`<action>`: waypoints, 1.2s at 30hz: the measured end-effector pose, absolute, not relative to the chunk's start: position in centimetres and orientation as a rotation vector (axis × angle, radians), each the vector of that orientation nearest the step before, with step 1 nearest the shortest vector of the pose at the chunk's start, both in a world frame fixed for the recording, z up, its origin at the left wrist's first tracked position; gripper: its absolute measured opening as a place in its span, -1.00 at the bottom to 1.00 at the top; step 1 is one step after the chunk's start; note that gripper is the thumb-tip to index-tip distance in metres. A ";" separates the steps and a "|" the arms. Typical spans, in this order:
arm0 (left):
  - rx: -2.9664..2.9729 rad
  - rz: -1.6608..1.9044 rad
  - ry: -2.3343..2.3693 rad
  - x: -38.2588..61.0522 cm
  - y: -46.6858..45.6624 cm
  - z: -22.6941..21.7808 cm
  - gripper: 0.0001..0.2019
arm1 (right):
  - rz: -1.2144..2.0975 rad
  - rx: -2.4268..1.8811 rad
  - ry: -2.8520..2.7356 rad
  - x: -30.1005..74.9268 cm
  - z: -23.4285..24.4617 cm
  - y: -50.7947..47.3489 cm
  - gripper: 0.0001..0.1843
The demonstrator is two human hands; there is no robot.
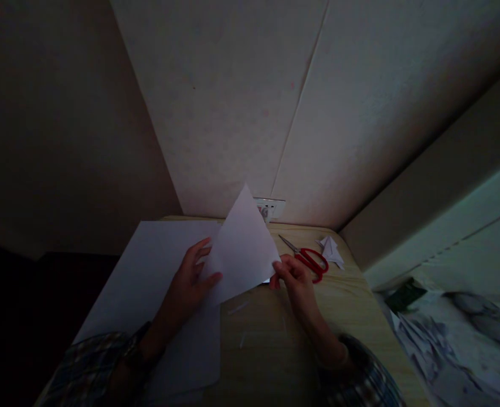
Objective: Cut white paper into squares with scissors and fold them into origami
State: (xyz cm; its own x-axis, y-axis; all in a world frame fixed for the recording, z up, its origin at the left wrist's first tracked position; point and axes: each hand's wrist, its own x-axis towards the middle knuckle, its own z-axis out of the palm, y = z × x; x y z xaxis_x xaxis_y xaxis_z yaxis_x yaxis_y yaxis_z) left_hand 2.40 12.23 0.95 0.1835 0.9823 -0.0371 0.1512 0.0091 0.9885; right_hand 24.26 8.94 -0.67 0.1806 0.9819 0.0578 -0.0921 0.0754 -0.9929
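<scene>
Paper position: we hold the folded white sheet between both hands. It appears tilted up off the table, with its pointed tip aimed away from us toward the wall socket. Left hand grips the lower left edge, thumb lying over the front face and fingers loosely spread along and behind that edge. Right hand pinches the lower right corner, fingertips closed tight on it. The sheet's bottom edge runs from one hand to the other; both touch it, so neither is nearer. Red scissors lie just beyond the right hand, not touching it, beside a small folded paper piece. A large flat sheet lies under the left hand. Light is dim.
</scene>
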 end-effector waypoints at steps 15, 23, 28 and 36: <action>2.209 0.978 1.055 2.4 11.5 -0.8 0.00 | 0.925 -1.166 -0.998 24.6 -1.1 8.8 -0.64; 2.051 1.039 1.079 2.1 11.8 -0.5 -0.08 | 0.963 -1.041 -1.064 24.8 -1.8 8.9 -0.62; 2.057 1.129 1.145 0.0 13.2 0.8 -0.13 | 0.936 -1.084 -1.192 24.8 -1.4 8.8 -0.68; 2.071 1.226 1.319 -3.0 15.3 2.2 -0.23 | 0.979 -1.176 -1.654 22.1 -0.9 9.6 -0.79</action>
